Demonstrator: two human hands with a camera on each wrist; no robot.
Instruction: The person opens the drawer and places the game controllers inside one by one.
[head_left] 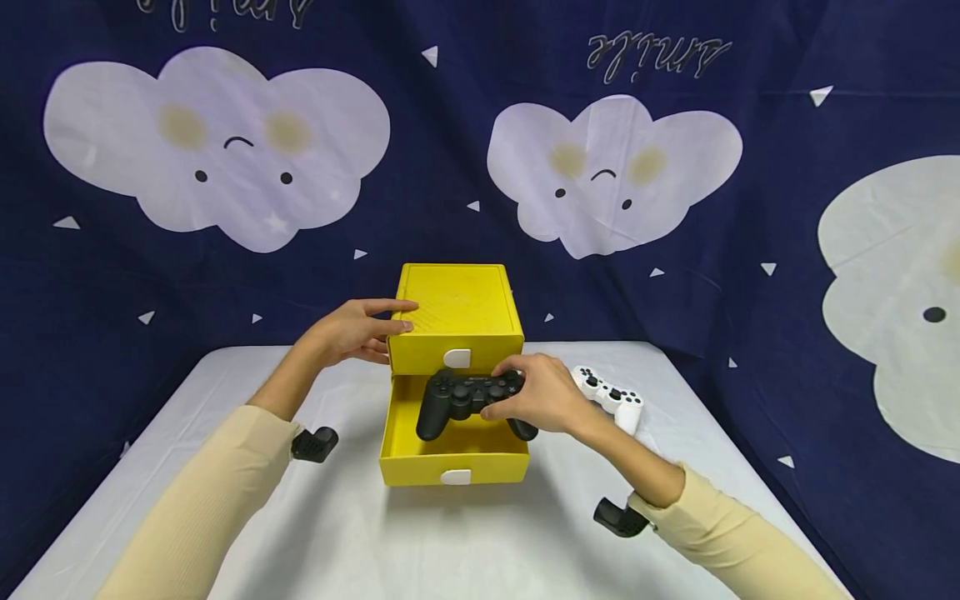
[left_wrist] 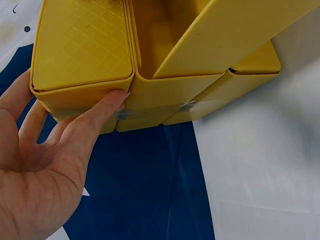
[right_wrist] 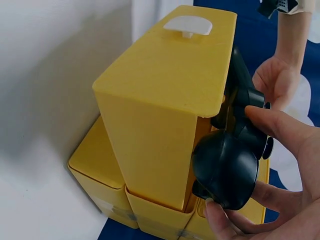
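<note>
My right hand [head_left: 542, 393] grips the right side of a black game controller [head_left: 463, 398], held over a pulled-out yellow drawer [head_left: 454, 468]. In the right wrist view the thumb and fingers pinch the controller [right_wrist: 227, 165] beside the drawer wall [right_wrist: 150, 135]. My left hand [head_left: 354, 333] rests on the upper left corner of the yellow drawer box [head_left: 461, 300], fingers straight along its top and side. The left wrist view has the left hand [left_wrist: 55, 150] touching the side of the box [left_wrist: 82, 45]. The drawer above the open one is closed.
A white game controller [head_left: 611, 396] lies on the white table [head_left: 337, 533], right of the box, partly behind my right hand and forearm. A dark blue cloth [head_left: 435, 167] with cloud prints hangs behind the table.
</note>
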